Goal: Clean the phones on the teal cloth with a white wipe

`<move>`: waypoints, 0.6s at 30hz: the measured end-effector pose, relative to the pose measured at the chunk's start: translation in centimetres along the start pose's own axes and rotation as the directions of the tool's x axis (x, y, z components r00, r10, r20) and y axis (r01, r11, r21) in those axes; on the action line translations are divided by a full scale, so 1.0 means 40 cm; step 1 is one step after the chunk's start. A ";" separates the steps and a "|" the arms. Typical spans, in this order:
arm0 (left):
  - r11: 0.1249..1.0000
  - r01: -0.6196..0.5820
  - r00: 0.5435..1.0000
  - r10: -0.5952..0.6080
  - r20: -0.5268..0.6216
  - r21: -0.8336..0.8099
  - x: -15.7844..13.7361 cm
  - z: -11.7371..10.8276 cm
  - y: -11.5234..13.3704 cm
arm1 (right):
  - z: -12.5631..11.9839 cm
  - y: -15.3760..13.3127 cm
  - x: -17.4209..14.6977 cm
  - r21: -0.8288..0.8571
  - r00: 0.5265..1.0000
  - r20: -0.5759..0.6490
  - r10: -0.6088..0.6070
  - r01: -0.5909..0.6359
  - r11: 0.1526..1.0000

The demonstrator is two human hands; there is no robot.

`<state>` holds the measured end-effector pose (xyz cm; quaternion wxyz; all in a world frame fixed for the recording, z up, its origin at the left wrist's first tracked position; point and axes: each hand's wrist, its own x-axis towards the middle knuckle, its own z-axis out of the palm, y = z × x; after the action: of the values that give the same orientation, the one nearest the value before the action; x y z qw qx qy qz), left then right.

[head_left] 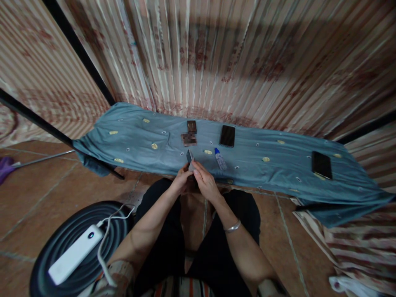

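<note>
My left hand [182, 180] is closed around the lower part of a thin, dark, flat slab like a phone [189, 156], held tilted above the front edge of the covered bench. With fingers pressed together, my right hand [205, 182] pinches a light grey piece like a cloth [191, 166] against the slab's side. My palms hide much of both. Just right of my hands lies a clear spray bottle with a blue cap [220, 159]. Behind them are a small brown wallet-like item [191, 126] and a blurred-out patch [189, 139].
A dark phone [227, 136] lies behind the bottle, another phone [321, 165] at the far right of the blue cloth [139, 140]. Lower left, a white power bank [76, 255] with a cable rests on a round black stool [40, 255]. Black poles and a curtain [201, 62] border the bench.
</note>
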<state>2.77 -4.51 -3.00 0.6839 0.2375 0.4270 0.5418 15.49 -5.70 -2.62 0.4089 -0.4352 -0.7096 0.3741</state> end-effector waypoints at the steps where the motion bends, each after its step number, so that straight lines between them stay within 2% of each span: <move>1: 1.000 0.013 1.000 -0.012 0.002 -0.008 -0.001 -0.001 0.004 | -0.003 -0.001 -0.001 -0.005 1.000 0.009 -0.003 0.003 1.000; 10: 0.994 0.099 0.993 -0.095 0.073 -0.050 -0.016 -0.006 0.018 | -0.009 -0.005 -0.011 0.004 1.000 0.013 -0.029 0.029 1.000; 15: 0.981 0.126 0.992 -0.128 -0.004 -0.149 -0.007 -0.004 0.020 | -0.006 -0.002 -0.014 -0.045 0.996 0.039 -0.085 0.087 0.995; 18: 0.980 0.141 0.989 -0.146 -0.031 -0.138 0.001 -0.003 0.017 | -0.004 0.003 -0.020 -0.084 0.991 0.071 -0.111 0.117 0.990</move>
<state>2.30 -4.26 -2.54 0.7269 0.1480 0.4191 0.5235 15.90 -6.38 -2.86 0.3862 -0.3987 -0.7623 0.3329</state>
